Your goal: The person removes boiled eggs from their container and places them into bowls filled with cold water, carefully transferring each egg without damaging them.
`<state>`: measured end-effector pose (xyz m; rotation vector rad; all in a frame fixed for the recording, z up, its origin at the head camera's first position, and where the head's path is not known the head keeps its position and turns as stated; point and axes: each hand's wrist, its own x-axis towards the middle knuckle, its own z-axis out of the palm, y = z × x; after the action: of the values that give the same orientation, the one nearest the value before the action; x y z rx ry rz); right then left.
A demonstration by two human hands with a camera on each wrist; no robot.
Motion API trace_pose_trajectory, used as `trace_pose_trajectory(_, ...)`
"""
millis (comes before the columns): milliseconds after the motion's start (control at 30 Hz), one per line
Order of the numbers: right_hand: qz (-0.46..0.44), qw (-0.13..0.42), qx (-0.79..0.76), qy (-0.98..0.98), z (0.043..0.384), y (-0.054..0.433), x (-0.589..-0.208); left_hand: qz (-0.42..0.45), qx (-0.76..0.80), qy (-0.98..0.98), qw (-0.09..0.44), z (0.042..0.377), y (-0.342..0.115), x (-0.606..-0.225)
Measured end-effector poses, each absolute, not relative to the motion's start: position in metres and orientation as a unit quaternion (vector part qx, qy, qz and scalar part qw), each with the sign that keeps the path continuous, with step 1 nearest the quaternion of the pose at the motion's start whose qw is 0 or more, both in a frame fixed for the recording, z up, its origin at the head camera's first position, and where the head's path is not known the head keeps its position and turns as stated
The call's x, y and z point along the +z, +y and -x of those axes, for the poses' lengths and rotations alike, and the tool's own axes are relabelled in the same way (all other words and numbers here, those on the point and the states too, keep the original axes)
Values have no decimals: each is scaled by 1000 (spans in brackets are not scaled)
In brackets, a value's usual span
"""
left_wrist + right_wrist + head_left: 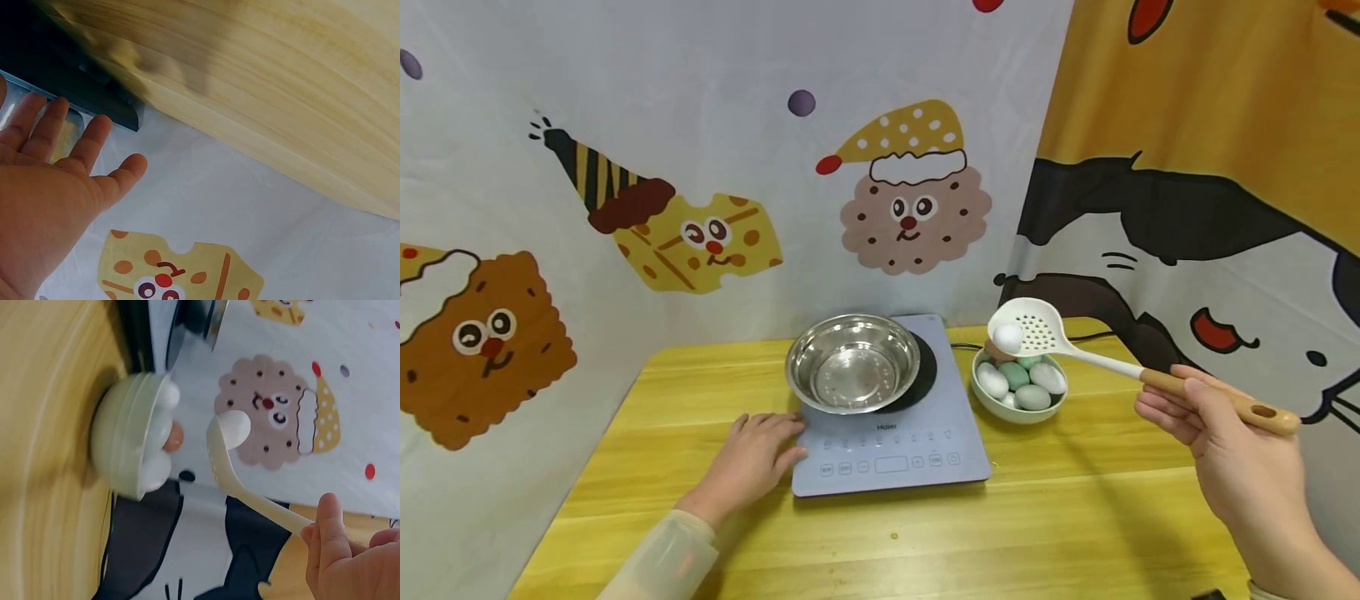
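In the head view my right hand (1247,442) grips the wooden handle of a white slotted ladle (1039,329). A white egg (1007,338) lies in the ladle's bowl, held above a pale green bowl (1017,414) of several white, green and brown eggs. The right wrist view shows the egg (235,429) resting in the ladle, apart from the egg bowl (122,434). My left hand (752,457) rests at the left edge of the induction cooker (891,446), fingers fairly straight and holding nothing. On the cooker stands a metal basin (853,364), left of the hob's middle.
The wooden table (700,392) carries the cooker and the egg bowl. A black cord (1090,337) runs behind the bowl. A curtain (722,83) printed with cartoon figures hangs behind the table and along its sides.
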<state>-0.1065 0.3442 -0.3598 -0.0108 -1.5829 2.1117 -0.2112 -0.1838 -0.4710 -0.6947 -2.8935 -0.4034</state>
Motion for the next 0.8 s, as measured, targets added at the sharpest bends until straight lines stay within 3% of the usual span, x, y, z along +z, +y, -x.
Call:
trace_pose_trajectory(167,68,287,752,-589,94,354,-365,232,-133,-961,72,210,-184,-471)
trace_pose_trajectory(333,131,292,698,-640,83,355,-370,234,-134,-960,73,210,-183,-471)
trace_pose_trajectory(567,104,314,687,-647,78,341,-375,234,-130,-961,70,210,-184,-472)
trace_pose_trajectory(800,135,331,637,-683,76,330,-367,236,-129,-961,72,211,-184,-471)
